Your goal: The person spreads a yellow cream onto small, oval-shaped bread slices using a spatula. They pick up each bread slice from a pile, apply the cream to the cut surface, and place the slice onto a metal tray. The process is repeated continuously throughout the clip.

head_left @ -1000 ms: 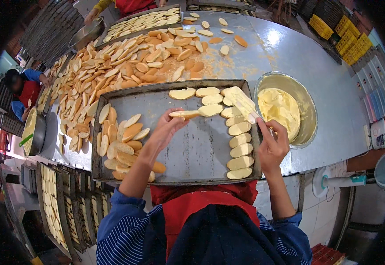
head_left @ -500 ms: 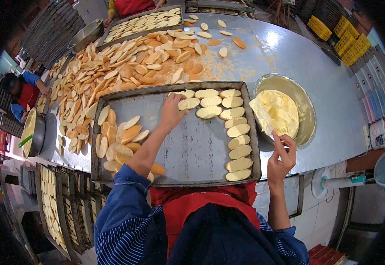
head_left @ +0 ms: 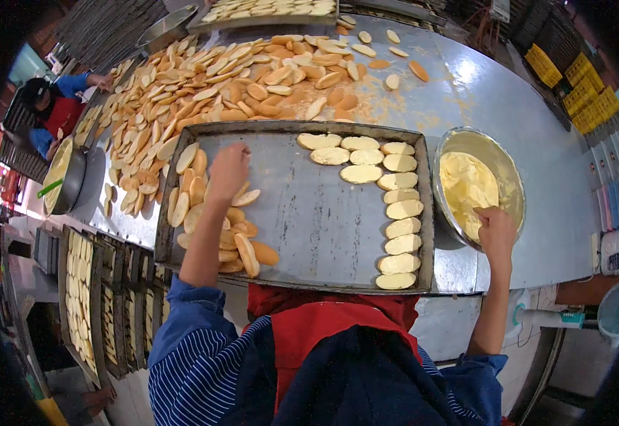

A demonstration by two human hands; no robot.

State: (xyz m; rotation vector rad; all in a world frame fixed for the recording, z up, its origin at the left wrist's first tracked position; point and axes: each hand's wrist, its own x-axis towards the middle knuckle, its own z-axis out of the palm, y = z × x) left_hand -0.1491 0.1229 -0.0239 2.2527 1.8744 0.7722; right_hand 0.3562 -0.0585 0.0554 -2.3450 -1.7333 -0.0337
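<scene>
My left hand (head_left: 231, 167) is over the left side of a large metal tray (head_left: 288, 234), beside a heap of plain oval bread slices (head_left: 194, 181). Its fingers are bent and smeared by motion, so I cannot make out anything in them. In the tray's far right corner and down its right edge lie cream-coated slices (head_left: 360, 174). To the right of the tray, my right hand (head_left: 497, 231) is closed at the near side of a metal bowl (head_left: 514, 188), over pale yellow cream (head_left: 469, 181). It grips a spatula, mostly hidden by the hand and cream.
Beyond the tray, a big pile of bread slices (head_left: 252, 74) covers the metal table (head_left: 480, 92). Another filled tray (head_left: 270, 11) stands at the far edge. At left, a co-worker (head_left: 61, 113) is near another bowl (head_left: 71, 181). Racked trays (head_left: 82, 298) stand lower left.
My left hand has left the coated slices at the far row and moved left to the plain slices. My right hand has brought the spatula down into the cream. The view has shifted.
</scene>
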